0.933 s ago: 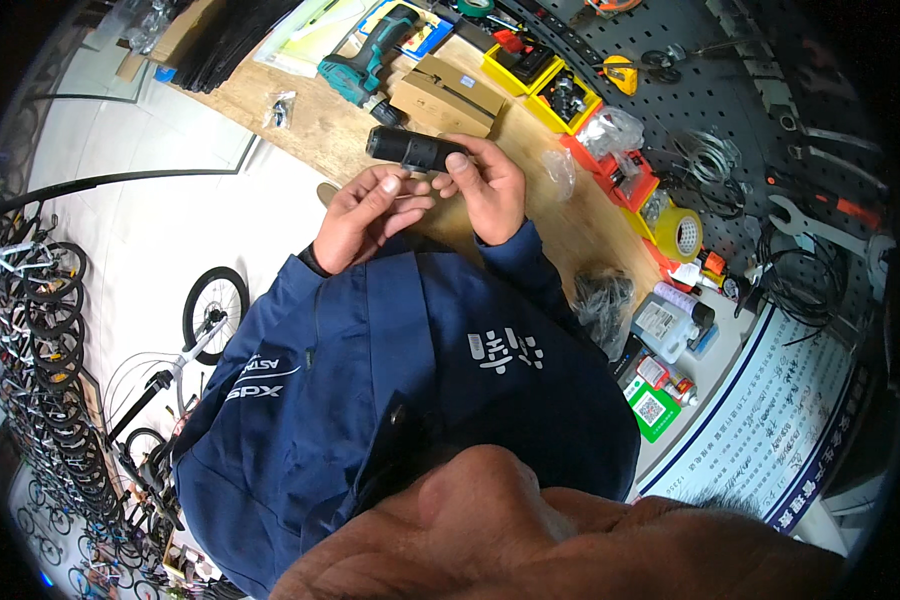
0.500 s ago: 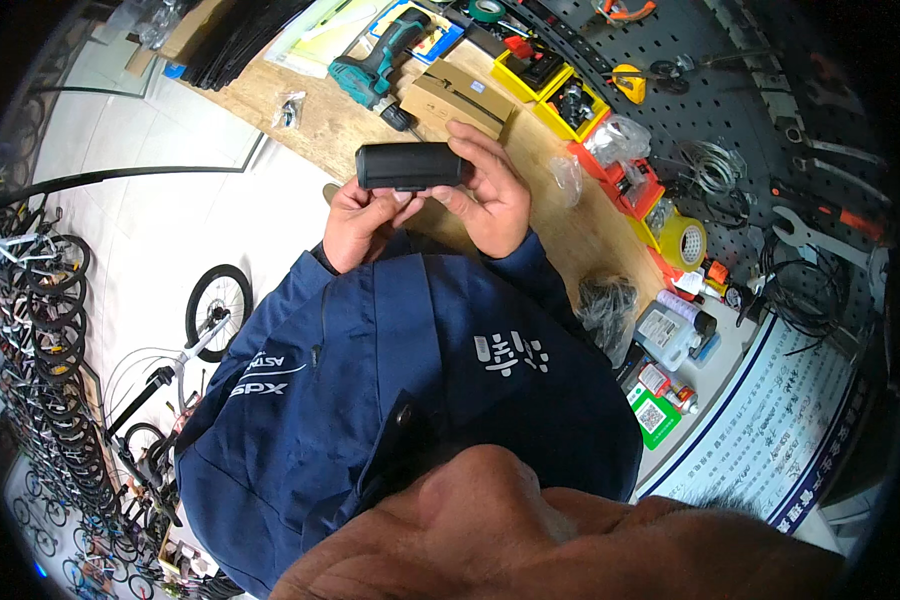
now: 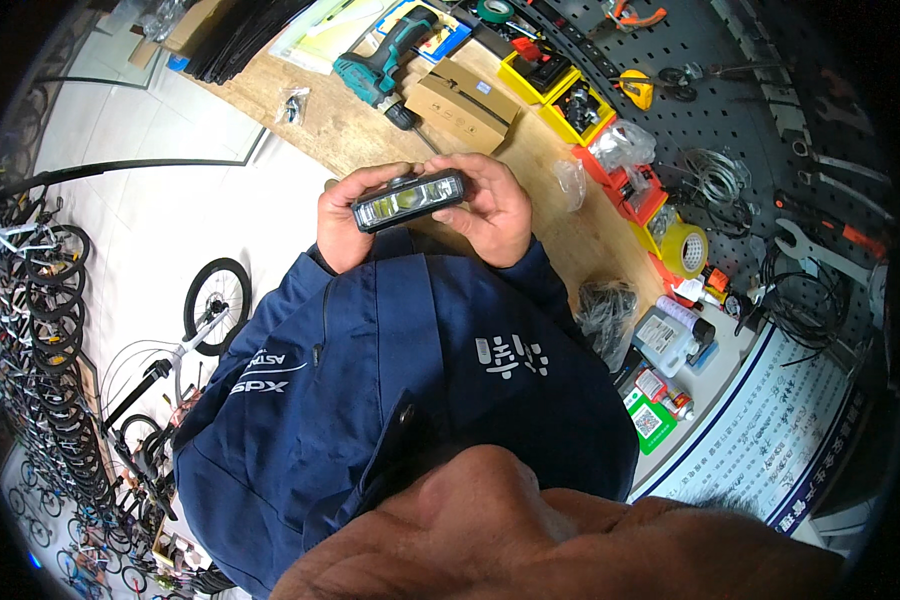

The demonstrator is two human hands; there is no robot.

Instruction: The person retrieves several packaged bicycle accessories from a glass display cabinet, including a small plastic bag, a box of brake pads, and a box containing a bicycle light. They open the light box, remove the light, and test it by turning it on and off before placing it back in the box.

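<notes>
Upper centre of frame, just above the blue jacket (image 3: 420, 370): black bike light (image 3: 410, 200) held level between both hands, lens face turned up toward the camera, probably for inspection of the clear front. Left hand (image 3: 348, 222) clamped on the left end, thumb on the near edge, fingers curled behind. Right hand (image 3: 488, 205) clamped on the right end, fingertips over the top edge; grip at the ends only, lens left uncovered. Light clear of the wooden bench (image 3: 370, 130), raised in front of the chest.

Further up the frame, resting on the bench: cardboard box (image 3: 462, 105), green cordless drill (image 3: 385, 65), both well apart from the hands. Upper right: yellow bins (image 3: 560, 85) along the bench's back edge under a pegboard (image 3: 770, 110) hung with tools, all within arm's reach of the work spot. Left edge: bicycle wheel (image 3: 218, 295) on the floor, rows of wheels further left.
</notes>
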